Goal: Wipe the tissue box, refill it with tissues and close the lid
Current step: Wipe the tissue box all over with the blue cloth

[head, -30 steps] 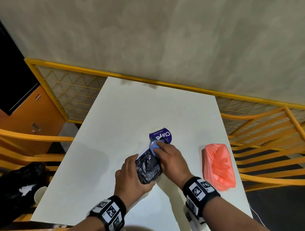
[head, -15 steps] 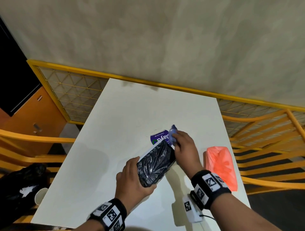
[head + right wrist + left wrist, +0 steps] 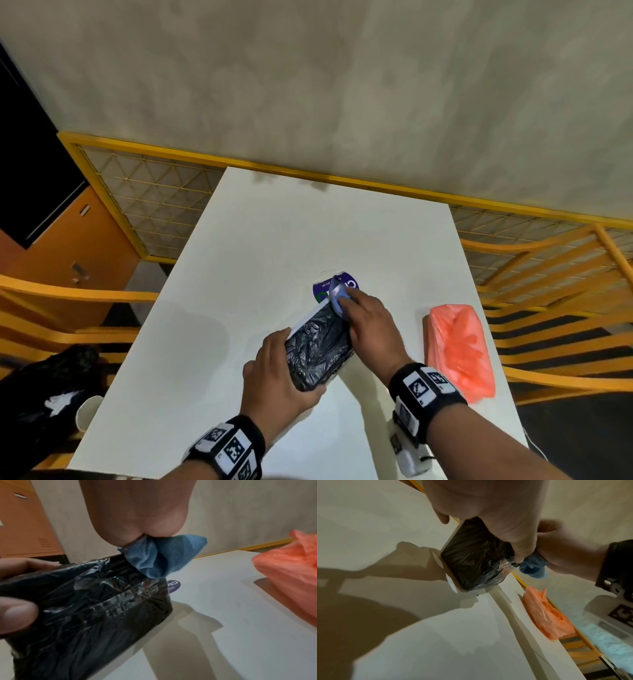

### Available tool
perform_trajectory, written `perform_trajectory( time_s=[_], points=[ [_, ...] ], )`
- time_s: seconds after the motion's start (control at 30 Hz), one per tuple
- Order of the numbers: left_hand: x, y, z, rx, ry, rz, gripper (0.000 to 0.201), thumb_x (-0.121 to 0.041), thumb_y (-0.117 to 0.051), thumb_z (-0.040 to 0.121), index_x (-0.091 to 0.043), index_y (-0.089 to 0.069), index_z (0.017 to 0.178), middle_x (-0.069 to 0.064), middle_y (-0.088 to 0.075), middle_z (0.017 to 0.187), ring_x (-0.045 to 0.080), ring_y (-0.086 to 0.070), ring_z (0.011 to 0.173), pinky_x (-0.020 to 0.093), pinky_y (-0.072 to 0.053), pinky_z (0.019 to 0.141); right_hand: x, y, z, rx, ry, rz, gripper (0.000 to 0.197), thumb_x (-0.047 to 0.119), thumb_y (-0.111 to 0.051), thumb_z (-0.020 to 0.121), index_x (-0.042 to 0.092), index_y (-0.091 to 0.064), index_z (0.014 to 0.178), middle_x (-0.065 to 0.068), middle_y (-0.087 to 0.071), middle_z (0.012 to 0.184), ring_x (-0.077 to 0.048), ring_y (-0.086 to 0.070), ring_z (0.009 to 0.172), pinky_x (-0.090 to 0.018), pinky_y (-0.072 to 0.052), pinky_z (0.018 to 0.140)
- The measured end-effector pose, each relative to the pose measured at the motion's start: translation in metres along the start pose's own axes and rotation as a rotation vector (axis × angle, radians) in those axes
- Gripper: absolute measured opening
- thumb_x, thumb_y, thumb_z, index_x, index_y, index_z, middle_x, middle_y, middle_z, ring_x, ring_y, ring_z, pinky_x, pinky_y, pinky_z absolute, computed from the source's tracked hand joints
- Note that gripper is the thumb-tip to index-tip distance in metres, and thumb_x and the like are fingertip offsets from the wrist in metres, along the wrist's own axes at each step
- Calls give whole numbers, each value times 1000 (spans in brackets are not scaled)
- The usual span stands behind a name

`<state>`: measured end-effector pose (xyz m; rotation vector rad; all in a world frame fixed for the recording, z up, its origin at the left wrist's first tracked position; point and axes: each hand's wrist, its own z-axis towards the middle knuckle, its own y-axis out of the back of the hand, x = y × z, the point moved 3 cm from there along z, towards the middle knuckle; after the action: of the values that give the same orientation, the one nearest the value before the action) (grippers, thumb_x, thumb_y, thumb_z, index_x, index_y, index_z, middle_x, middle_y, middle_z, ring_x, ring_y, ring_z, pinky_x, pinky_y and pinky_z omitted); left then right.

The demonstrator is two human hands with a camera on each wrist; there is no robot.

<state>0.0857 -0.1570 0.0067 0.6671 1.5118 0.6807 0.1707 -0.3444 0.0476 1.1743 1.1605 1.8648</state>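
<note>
Glossy crinkled black plastic wrap (image 3: 89, 601), blue woven cloth (image 3: 164, 557), smooth matt table (image 3: 274, 240).

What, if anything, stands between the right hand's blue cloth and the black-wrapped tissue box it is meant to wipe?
Nothing visible does. The right hand pinches the blue cloth, and the cloth already lies against the far top edge of the tissue box, which the left hand grips at its near end above the table.

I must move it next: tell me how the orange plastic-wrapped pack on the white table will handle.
The orange plastic-wrapped pack probably feels light and soft; its film looks loose and crinkled. It likely sags if pinched at one end. Its flat resting shape on the white table suggests it will slide, not roll.
</note>
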Motion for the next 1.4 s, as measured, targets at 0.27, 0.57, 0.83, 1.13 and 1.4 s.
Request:
perform_trajectory(
  time_s=[0.27,0.57,0.83,1.13,1.4],
  points=[
    [2,3,-1,8,-3,-34,111,-70,-76,47,-23,-39,140,-8,-48,130,17,-56,117,43,-47,91,-18,7,9,-132,-331,331,35,-6,-47,88,6,-66,115,-7,-62,117,-16,-55,104,-14,-34,87],
    [-1,15,1,155,-52,61,133,-94,-60,44,-28,-22,153,-7,-20,160,16,-20,149,51,-23,118,-42,11,-70,-216,-925,1084,12,15,-52,98,16,-63,104,-23,-57,82,-35,-52,64,-44,-46,59],
    [-93,21,62,223,-177,436,126,-94,-48,61,-17,-13,155,4,-35,150,31,-40,129,48,-39,98,-26,-13,-102,-84,-1126,1206,9,-5,-46,90,-9,-52,95,-16,-48,82,-29,-40,74,-36,-36,62],
    [-105,-4,67,384,-129,537,124,-63,-70,69,-12,2,157,10,-32,150,34,-36,130,49,-38,99,-25,18,-103,-55,-1022,1047,22,5,-54,86,-13,-48,97,-10,-47,77,-22,-41,69,-37,-34,65],
    [-52,23,35,193,-153,-174,127,-47,-87,60,-31,-3,155,-19,-24,140,12,-27,136,23,-30,107,-42,62,-113,-223,-930,895,26,4,-54,93,26,-68,98,1,-69,97,-22,-65,85,-39,-50,78]
  ],
)
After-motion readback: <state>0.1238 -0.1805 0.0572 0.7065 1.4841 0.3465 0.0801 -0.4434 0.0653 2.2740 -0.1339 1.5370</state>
